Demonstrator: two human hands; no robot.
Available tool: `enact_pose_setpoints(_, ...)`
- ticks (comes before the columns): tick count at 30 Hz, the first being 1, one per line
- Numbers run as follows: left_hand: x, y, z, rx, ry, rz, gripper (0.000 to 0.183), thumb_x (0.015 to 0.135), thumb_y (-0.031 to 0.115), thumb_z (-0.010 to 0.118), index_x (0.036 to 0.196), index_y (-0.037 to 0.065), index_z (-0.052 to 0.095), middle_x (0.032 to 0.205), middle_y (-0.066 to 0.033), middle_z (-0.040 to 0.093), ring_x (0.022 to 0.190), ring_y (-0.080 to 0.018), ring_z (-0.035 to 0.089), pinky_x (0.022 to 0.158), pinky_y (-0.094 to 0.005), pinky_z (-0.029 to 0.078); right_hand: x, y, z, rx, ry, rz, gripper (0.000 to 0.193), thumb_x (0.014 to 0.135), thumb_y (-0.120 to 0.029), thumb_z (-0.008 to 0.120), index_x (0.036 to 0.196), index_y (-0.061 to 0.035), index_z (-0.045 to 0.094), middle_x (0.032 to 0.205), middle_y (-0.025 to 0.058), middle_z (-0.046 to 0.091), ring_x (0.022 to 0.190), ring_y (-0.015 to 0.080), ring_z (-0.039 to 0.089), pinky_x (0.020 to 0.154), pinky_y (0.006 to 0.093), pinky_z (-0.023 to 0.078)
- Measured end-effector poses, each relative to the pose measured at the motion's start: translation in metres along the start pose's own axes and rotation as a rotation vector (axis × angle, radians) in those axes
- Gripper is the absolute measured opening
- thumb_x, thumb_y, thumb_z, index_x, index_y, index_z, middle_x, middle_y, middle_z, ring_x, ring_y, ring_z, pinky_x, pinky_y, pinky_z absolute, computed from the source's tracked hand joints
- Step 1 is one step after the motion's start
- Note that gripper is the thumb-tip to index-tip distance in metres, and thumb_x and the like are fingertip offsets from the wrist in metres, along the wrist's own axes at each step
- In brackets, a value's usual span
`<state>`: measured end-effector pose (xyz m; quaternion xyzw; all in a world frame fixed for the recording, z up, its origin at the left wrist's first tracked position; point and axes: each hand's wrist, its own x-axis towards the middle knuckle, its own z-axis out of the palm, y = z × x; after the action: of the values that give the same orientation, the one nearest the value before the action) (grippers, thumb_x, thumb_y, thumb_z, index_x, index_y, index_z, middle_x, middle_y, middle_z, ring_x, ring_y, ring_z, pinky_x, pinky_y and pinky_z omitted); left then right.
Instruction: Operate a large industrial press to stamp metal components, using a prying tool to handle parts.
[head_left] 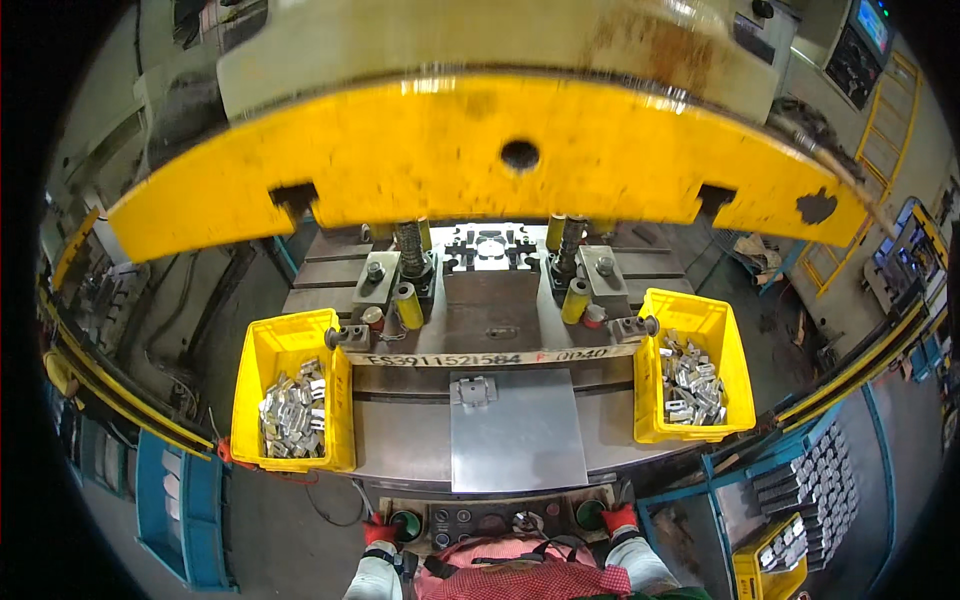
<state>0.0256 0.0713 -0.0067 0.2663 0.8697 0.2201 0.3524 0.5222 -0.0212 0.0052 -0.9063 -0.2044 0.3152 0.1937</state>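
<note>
My left hand [380, 531], in a red glove, is at the left end of the control panel [455, 540], against a round green button [407, 525]. At the panel's other end my right hand [620, 519], also red-gloved, is beside the matching green button [590, 515]. Both hands are small and partly hidden, so their fingers do not show clearly. Ahead, a grey metal plate [515, 440] lies on the press table with a small silver metal part [473, 391] on it. Behind it stands the die [490, 250], with guide posts on both sides.
The press's yellow ram [420, 150] spans above the die. Yellow bins [345, 420] [645, 400] of silver parts flank the table. A blue rack [880, 470] with stacked metal parts stands at the right, and a blue cart [185, 560] at the left.
</note>
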Motion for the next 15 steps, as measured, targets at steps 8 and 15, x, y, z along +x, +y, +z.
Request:
enact_pose_setpoints(8, 0.023, -0.02, -0.002, 0.077, 0.008, -0.063, 0.103, 0.036, 0.026, 0.082, 0.118, -0.004, 0.027, 0.115, -0.0138, 0.047, 0.105, -0.0249, 0.046, 0.086, -0.0309, 0.038, 0.021, 0.021, 0.027, 0.031, 0.058, -0.064, 0.062, 0.052, -0.029, 0.074, 0.096, -0.0003, 0.042, 0.091, 0.0178, 0.057, 0.088, 0.0327, 0.055, 0.074, 0.0371, 0.044)
enact_pose_setpoints(15, 0.012, -0.016, 0.0, -0.037, -0.045, 0.02, 0.092, 0.043, 0.03, 0.079, 0.114, -0.005, 0.032, 0.115, -0.0137, 0.047, 0.106, -0.0221, 0.045, 0.086, -0.029, 0.037, 0.031, 0.03, 0.032, -0.031, 0.045, -0.078, 0.064, 0.05, -0.03, 0.074, 0.096, -0.0012, 0.041, 0.091, 0.0197, 0.056, 0.085, 0.0327, 0.055, 0.073, 0.0365, 0.044)
